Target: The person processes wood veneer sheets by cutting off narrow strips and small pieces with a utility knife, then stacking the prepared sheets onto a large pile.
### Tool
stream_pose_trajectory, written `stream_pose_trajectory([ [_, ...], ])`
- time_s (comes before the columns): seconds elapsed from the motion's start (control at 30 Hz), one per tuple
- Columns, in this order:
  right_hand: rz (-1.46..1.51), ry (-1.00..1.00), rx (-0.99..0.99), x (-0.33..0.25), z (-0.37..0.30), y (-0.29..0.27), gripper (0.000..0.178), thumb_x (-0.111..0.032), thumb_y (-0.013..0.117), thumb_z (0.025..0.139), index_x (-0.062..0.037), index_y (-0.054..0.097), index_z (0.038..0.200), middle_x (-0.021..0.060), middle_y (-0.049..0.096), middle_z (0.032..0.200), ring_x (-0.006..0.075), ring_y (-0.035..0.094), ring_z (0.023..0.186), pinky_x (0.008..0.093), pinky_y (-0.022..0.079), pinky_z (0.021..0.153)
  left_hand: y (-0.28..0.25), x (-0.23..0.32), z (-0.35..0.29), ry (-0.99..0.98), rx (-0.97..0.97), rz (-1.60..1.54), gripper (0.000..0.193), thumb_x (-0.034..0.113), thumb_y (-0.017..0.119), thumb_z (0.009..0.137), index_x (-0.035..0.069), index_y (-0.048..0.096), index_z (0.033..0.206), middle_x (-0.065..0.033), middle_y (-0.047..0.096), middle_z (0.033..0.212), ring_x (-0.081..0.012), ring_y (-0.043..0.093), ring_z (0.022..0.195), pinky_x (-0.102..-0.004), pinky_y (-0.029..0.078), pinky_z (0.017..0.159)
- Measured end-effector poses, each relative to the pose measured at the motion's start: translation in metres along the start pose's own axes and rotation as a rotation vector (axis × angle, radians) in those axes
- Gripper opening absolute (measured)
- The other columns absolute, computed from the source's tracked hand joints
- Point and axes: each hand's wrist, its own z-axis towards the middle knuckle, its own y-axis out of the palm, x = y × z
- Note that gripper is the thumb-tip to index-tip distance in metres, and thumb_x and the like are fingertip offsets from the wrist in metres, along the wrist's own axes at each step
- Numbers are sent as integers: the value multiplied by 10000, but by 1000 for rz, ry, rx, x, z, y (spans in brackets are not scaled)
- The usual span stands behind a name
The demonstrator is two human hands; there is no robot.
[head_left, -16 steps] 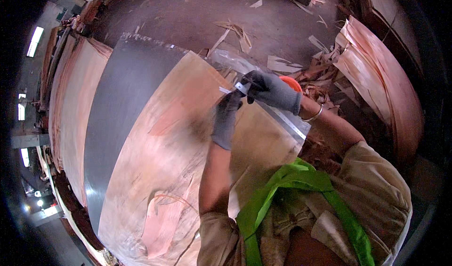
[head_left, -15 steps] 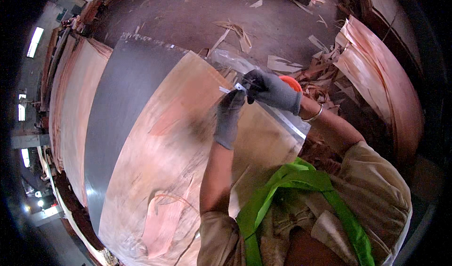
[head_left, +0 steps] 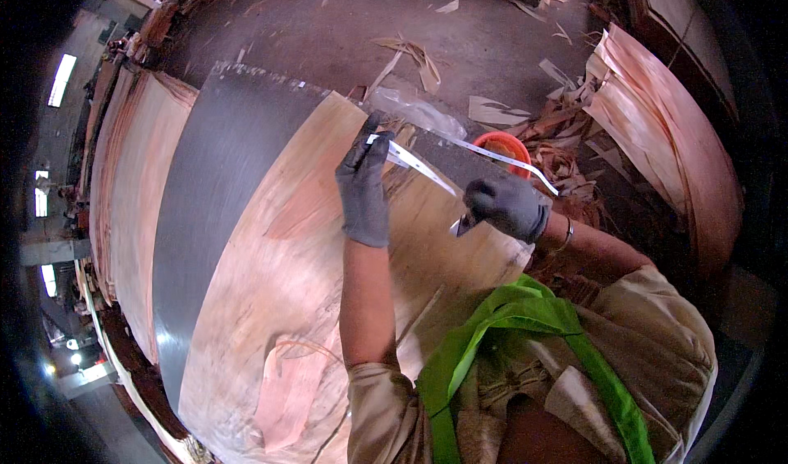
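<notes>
A white strip of tape (head_left: 423,167) with a row of dark spots is stretched between my two gloved hands. My left hand (head_left: 363,191), in a grey glove, pinches its far end above the wood veneer sheet (head_left: 271,275). My right hand (head_left: 507,208) is closed round the near end, lower and to the right, and a short white tail sticks out beneath its fingers. The veneer lies on a dark, smooth tabletop (head_left: 217,144), with a patch of pinkish veneer (head_left: 289,390) on its near part.
A second white tape (head_left: 513,162) runs along the table's right edge and curls past it. Beyond stand an orange tub (head_left: 502,145) and crumpled clear plastic (head_left: 417,109). Veneer scraps (head_left: 566,135) litter the floor. Veneer stacks (head_left: 135,193) line the left; curved sheets (head_left: 657,127) stand right.
My hands were close together at the veneer's far right edge. The left has moved left, the right has moved right and nearer, and the tape now spans between them. The orange tub shows more.
</notes>
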Motion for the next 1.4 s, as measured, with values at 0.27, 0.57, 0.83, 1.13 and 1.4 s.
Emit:
stream_pose_trajectory([
  [0.27, 649, 300, 330, 20, 62, -14, 293, -69, 633, 791, -23, 556, 1070, 95, 575, 1053, 178, 568, 899, 291, 468, 726, -6, 1, 12, 254, -192, 402, 323, 82, 600, 837, -3, 583, 1149, -59, 572, 1201, -99, 549, 942, -262, 452, 833],
  [0.57, 1165, 717, -135, 59, 124, 62, 164, -223, 600, 852, -74, 666, 841, -7, 600, 671, 73, 490, 558, 222, 359, 470, -76, -88, 56, 253, 19, 751, 254, 113, 519, 871, 8, 611, 1083, -115, 589, 1165, -237, 527, 1117, -334, 367, 982],
  [0.83, 1319, 859, -12, 101, 159, 125, 210, -235, 603, 845, -57, 644, 949, 0, 584, 721, 93, 481, 546, 238, 361, 454, -138, -154, 69, 415, -115, 1539, 235, 119, 526, 796, 52, 624, 998, -133, 572, 1140, -297, 584, 957, -393, 482, 813],
  [1.13, 949, 979, -195, 109, 232, 156, 312, -368, 681, 757, -58, 648, 771, 3, 576, 674, 115, 491, 533, 286, 356, 443, -127, -148, 96, 305, -150, 1671, 418, 93, 461, 835, 137, 477, 1250, -149, 545, 1146, -328, 597, 885, -433, 504, 730],
  [1.4, 1059, 1000, -130, 134, 184, 160, 217, -237, 676, 761, -26, 630, 748, 22, 553, 628, 117, 493, 518, 291, 360, 426, -112, -147, 114, 152, -279, 1662, 407, 258, 448, 885, 156, 443, 1279, -203, 563, 1008, -371, 590, 858, -463, 492, 693],
])
